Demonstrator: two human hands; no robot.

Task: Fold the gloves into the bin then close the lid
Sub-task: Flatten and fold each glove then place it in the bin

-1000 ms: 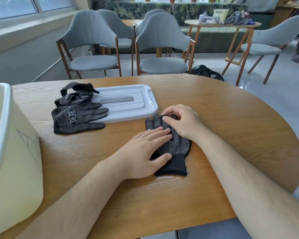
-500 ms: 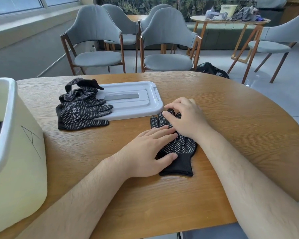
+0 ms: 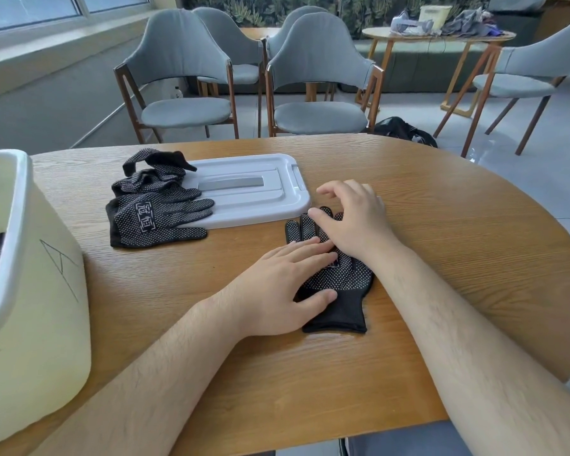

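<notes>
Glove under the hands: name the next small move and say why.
Probably fold the glove over: it lies flat on the table, the left hand pins its palm and the right hand rests on its fingers.

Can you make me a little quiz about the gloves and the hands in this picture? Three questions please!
1. True or false: the grey lid is already on the bin.
2. Which hand lies flat on the glove by the table's near edge? A) left hand B) right hand C) neither
3. Fill in: the pile of other gloves lies partly on the ____.

Key
1. False. The lid lies flat on the table, apart from the bin.
2. A. The left hand presses the palm part; the right hand is at the glove's fingers.
3. Lid. The pile's fingers overlap the lid's left end.
</notes>
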